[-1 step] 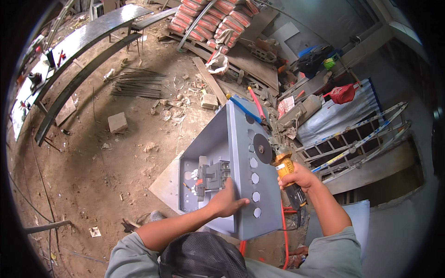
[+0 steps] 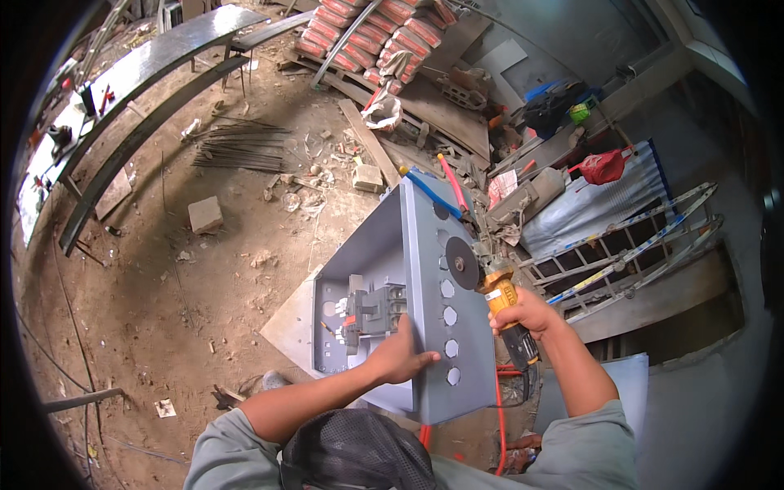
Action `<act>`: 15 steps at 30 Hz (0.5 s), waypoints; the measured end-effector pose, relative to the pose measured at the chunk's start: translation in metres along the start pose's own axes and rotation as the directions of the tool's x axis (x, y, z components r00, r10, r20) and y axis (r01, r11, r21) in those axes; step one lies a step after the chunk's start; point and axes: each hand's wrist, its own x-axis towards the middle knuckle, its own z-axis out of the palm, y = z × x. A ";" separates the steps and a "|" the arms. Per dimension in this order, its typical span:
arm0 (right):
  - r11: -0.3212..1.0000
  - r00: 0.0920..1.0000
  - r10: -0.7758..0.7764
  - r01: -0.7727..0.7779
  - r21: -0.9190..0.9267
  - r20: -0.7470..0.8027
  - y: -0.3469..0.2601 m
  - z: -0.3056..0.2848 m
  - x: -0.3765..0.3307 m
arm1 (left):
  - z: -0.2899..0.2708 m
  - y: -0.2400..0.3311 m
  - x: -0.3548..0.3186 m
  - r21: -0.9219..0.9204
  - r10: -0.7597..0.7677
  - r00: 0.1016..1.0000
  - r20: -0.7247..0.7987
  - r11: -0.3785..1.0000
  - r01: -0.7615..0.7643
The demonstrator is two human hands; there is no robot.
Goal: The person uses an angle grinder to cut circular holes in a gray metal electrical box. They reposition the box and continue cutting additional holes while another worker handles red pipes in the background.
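1. Head view looks down on a dirt floor [image 2: 163,278] strewn with rubble, a brick [image 2: 205,215] and a bundle of steel rods [image 2: 241,147].
2. A grey metal enclosure [image 2: 425,245] stands open in front of the person – its lower corner is hidden behind the head.
3. The left hand [image 2: 400,355] clamps the enclosure's front edge, just beside the breakers [image 2: 371,314] inside.
4. The right hand [image 2: 527,314] grips an orange angle grinder [image 2: 498,294] – its disc [image 2: 461,263] meets the holed side panel.
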 end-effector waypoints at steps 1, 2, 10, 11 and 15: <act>1.000 1.000 0.013 -0.013 -0.015 -0.008 -0.005 0.003 0.003 | -0.005 0.000 0.001 -0.017 0.002 1.000 0.022 1.000 -0.001; 1.000 1.000 0.020 -0.021 -0.022 -0.012 -0.005 0.004 0.007 | -0.009 0.000 0.001 -0.024 -0.001 0.999 0.042 1.000 0.002; 0.997 0.996 0.066 -0.068 -0.026 -0.060 -0.020 0.018 0.014 | -0.019 -0.006 0.012 -0.055 0.004 0.994 0.108 0.998 0.002; 0.997 0.996 0.068 -0.069 -0.026 -0.059 -0.023 0.020 0.014 | -0.019 -0.008 0.014 -0.064 0.012 0.993 0.118 0.998 -0.004; 0.995 0.993 0.079 -0.084 -0.052 -0.082 -0.030 0.024 0.016 | -0.018 -0.015 0.017 -0.081 0.020 0.992 0.126 0.997 -0.010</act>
